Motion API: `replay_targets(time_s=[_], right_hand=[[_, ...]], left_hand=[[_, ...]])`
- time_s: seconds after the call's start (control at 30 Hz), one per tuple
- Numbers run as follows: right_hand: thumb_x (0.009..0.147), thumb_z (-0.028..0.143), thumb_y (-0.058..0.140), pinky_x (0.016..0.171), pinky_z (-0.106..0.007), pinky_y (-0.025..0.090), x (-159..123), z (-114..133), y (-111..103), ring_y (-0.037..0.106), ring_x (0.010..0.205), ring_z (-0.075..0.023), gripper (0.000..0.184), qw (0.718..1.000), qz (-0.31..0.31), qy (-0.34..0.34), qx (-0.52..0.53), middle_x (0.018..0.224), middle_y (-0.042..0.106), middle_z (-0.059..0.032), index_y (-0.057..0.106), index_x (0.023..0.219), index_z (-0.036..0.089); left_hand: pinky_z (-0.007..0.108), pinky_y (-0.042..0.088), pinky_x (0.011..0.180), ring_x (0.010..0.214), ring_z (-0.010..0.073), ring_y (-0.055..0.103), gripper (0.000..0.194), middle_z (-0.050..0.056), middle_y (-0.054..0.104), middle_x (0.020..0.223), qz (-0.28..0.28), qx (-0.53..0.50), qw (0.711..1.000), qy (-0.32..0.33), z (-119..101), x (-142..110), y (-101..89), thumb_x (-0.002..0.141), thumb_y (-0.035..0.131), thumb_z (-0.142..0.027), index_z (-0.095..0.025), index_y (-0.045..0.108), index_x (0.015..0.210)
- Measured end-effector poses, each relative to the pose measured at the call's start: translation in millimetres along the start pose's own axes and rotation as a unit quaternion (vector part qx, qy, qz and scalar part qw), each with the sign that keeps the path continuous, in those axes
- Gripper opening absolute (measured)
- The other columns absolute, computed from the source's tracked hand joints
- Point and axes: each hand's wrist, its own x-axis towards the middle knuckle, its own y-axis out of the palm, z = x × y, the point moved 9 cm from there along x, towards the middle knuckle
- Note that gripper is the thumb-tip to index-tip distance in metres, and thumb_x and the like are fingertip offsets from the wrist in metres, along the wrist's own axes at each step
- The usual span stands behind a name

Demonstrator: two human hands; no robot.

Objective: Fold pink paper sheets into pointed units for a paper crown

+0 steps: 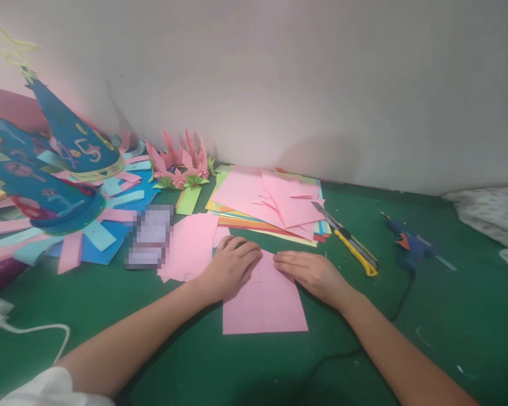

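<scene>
Pink sheet: lies flat at the lower center of the frame on the green counter (173,361), directly beneath both hands, its broad edge facing the bottom of the frame
Sheet's long axis: appears to run up and down the frame, narrowing upward, though the left side is partly hidden
Left hand (237,265): palm down across the sheet's (265,310) upper left side, fingers bent and close together, covering the larger share
Right hand (315,276): fingers straight and side by side, tips at the upper right edge
Grip: thumbs mostly hidden; cannot tell whether either hand pinches the paper
Beyond the fingertips: a coloured paper stack (245,192), near
Flanks: pink pieces (195,242) just beside the left hand; yellow cutter (355,248) near the right
Open room: bare counter below the sheet's broad edge
</scene>
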Motion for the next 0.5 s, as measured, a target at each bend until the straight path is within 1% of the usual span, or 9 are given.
replay_targets(time_s=[0.17,0.4,0.5], right_hand=[[0.094,0.013,0.04,0.089,-0.032,0.054,-0.4,-1.9,1.2,0.064,0.1,-0.0169,0.029,1.0,0.005,0.003,0.009,0.109,0.069,-0.0067,0.066,0.107,0.016],[0.093,0.013,0.043,0.089,-0.035,0.054,-0.5,-3.6,3.9,0.063,0.099,-0.0176,0.027,1.0,0.012,0.012,0.021,0.108,0.068,-0.0067,0.065,0.108,0.017],[0.092,0.014,0.044,0.086,-0.037,0.054,-0.1,-4.2,4.9,0.062,0.096,-0.0186,0.025,1.0,0.013,0.018,0.02,0.105,0.069,-0.0066,0.065,0.106,0.018]], left_hand=[[0.04,0.026,0.098,0.107,0.0208,0.045,0.035,0.003,0.054,0.121,0.026,0.022,0.999,0.013,-0.7,-0.4,3.6,0.089,0.043,-0.018,-0.025,0.049,0.123],[0.043,0.021,0.1,0.108,0.0225,0.043,0.037,0.003,0.054,0.12,0.027,0.045,0.998,0.021,-0.9,-0.9,5.1,0.086,0.046,-0.019,-0.026,0.05,0.122],[0.044,0.021,0.099,0.107,0.0228,0.042,0.038,0.002,0.054,0.119,0.033,0.041,0.998,0.024,-1.7,-1.1,4.3,0.085,0.047,-0.018,-0.028,0.049,0.122]])
